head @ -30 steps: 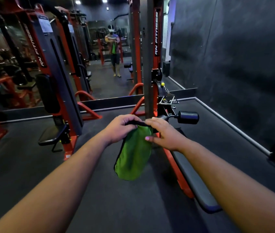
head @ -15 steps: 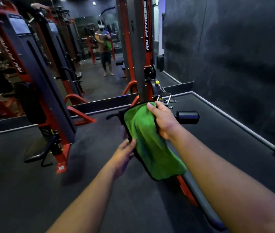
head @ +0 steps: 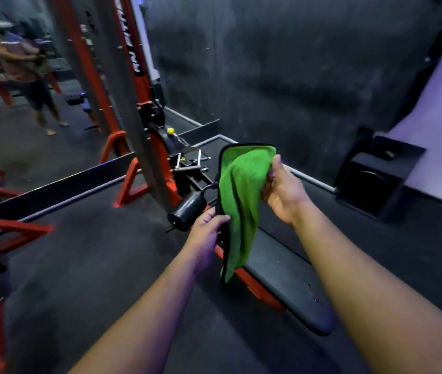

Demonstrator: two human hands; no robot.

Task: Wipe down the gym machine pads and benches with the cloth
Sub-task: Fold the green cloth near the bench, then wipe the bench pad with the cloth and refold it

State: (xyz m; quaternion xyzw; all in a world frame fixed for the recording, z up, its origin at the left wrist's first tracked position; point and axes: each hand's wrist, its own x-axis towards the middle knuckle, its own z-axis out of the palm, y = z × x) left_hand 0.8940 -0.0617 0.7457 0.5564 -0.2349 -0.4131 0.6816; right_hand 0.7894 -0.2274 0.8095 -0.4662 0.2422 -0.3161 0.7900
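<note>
A green cloth [head: 241, 201] with a black hem hangs in the air over the low black bench pad [head: 287, 273]. My right hand [head: 284, 190] grips its upper right part, raised above the bench. My left hand [head: 209, 233] pinches the cloth's left hem lower down. Just left of the cloth a black roller pad [head: 188, 207] sticks out from the red and grey machine [head: 144, 109]. The bench runs from the machine toward me on a red frame [head: 255, 284].
A mirror [head: 25, 90] covers the left wall and reflects a person and other red machines. A dark wall stands to the right, with a black speaker box [head: 376, 176] on the floor by it. Dark rubber floor [head: 93, 265] lies left of the bench.
The view has swung right and closer to the bench. My right hand has lifted the cloth higher and to the right. My left hand now pinches the cloth's left hem.
</note>
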